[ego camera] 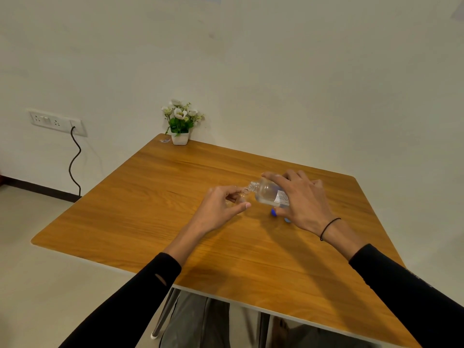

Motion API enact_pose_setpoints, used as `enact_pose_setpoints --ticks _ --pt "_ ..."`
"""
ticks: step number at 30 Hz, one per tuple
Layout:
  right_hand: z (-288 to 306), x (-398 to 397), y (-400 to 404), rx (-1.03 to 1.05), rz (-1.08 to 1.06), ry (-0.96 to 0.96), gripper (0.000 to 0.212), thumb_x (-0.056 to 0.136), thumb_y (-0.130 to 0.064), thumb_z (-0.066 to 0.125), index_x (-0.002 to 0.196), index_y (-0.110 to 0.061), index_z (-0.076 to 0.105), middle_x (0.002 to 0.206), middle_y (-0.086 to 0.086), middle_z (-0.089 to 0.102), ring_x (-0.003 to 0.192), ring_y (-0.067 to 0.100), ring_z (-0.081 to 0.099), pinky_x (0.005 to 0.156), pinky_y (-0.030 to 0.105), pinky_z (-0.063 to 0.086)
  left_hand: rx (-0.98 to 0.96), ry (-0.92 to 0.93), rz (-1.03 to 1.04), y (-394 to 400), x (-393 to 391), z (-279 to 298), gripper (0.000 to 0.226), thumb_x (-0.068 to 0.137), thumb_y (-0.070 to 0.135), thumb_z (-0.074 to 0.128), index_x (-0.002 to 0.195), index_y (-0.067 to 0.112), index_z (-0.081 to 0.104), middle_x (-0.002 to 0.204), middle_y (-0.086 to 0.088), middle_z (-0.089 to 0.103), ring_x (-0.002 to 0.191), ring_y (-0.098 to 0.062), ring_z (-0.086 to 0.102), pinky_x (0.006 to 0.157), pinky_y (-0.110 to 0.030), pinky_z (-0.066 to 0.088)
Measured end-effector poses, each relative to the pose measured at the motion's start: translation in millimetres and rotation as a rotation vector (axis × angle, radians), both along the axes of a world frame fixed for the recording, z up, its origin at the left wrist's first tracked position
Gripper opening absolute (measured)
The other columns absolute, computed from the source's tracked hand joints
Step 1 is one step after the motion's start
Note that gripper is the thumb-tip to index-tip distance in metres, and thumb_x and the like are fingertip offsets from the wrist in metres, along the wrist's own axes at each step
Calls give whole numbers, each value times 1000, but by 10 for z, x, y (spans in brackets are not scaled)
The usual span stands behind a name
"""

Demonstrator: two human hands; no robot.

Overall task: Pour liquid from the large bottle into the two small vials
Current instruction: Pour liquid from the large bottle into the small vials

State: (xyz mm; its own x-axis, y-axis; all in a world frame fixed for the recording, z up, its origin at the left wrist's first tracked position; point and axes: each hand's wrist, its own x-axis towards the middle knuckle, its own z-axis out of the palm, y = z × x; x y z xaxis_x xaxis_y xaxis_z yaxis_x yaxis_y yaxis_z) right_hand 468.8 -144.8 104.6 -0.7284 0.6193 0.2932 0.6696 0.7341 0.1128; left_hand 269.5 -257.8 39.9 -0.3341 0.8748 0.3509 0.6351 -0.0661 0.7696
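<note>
while the right hand (301, 199) grips the tilted large bottle (267, 193), its mouth meets the vial (242, 195) pinched in the left hand (221, 207).

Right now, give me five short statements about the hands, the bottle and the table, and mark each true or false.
1. The right hand holds the large bottle tilted, its neck toward the left hand. True.
2. The bottle still has its cap on. False: the threaded neck is bare and open.
3. The left hand holds a small vial at the bottle's mouth. True.
4. The potted flowers stand at the near edge of the table. False: they stand at the far corner, by the wall.
5. A black band circles the left wrist. False: it is on the right wrist.
</note>
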Motion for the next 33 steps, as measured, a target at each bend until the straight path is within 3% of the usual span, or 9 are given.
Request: enact_pose_setpoints --ticks 4,9,18,27,31,33 --pt "-11 12 4 15 4 6 91 79 -53 82 151 -52 27 121 -6 54 114 17 48 87 44 43 -10 3 6 8 -10 -8 46 90 35 84 130 15 73 90 23 70 95 7 66 85 -9 49" --pt "-21 10 16 28 6 8 90 79 -51 81 151 -52 28 119 -7 54 112 17 48 85 44 43 -10 2 5 9 -2 -2 51 90 34 84 136 17 70 92 19 71 96 2 68 82 -5 46" --pt "-16 13 30 44 1 -2 90 79 -51 81 151 -52 27 120 -6 54 113 17 48 86 44 42 -12 -9 -14 15 -1 7 50 90 34 83 135 17 71 93 18 72 99 -2 70 92 -22 57" --pt "-24 22 41 45 2 -12 90 79 -51 81 151 -53 25 124 -5 54 115 18 47 87 44 41 -30 -17 -12 6 15 14 54 90 34 83 140 18 67 99 16 72 100 -3 69 94 -24 57" --pt "-15 20 40 57 0 -12 90 79 -51 81 151 -53 26 124 -6 54 115 17 47 85 42 39 -23 -16 -8 10 11 7 54 89 35 84 138 17 69 96 19 71 95 7 66 86 -12 53" --pt "-9 26 38 60 1 -10 90 79 -51 81 150 -53 26 123 -6 54 115 17 47 85 43 40 -24 -25 -8 14 4 1 55 89 36 83 138 16 69 98 15 74 99 1 69 91 -19 56"
